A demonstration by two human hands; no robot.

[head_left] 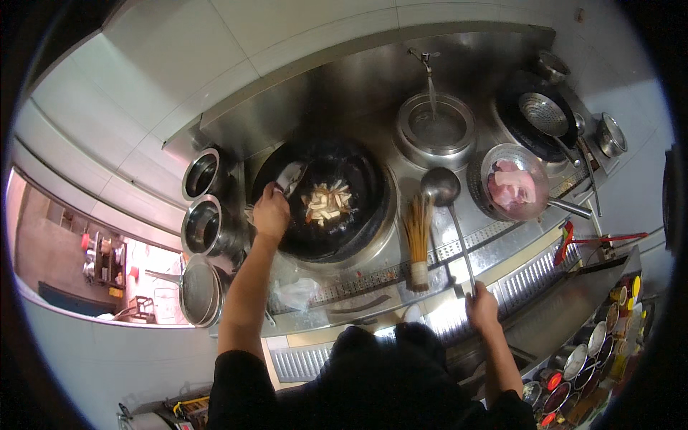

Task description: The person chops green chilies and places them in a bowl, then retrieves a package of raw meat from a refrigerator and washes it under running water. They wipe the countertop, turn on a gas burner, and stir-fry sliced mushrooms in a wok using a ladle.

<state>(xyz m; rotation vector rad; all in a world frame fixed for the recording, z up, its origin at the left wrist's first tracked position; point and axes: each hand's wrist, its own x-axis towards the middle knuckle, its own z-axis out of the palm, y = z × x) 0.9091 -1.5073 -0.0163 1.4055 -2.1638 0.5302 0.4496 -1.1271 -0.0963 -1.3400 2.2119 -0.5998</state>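
Observation:
A large black wok (355,236) sits on the steel range, with pale cut strips of food (328,203) heaped on its bottom. Over the wok's left part, my left hand (271,212) grips a metal piece (291,176), perhaps a small bowl or scoop; its exact kind cannot be told. My right hand (482,305) is closed on the handle of a steel ladle (442,186), whose bowl is above the worktop between the wok and a perforated strainer (480,192). Pieces of raw meat (510,185) lie in that strainer. A bamboo wok brush (418,244) lies left of the ladle's handle.
Water runs from a tap (426,58) into a steel pot (466,110). At right rear, another wok (505,115) bears a perforated skimmer (543,114). Steel pots (189,231) and sieves (199,293) stand at left. Several seasoning containers (575,360) are at lower right.

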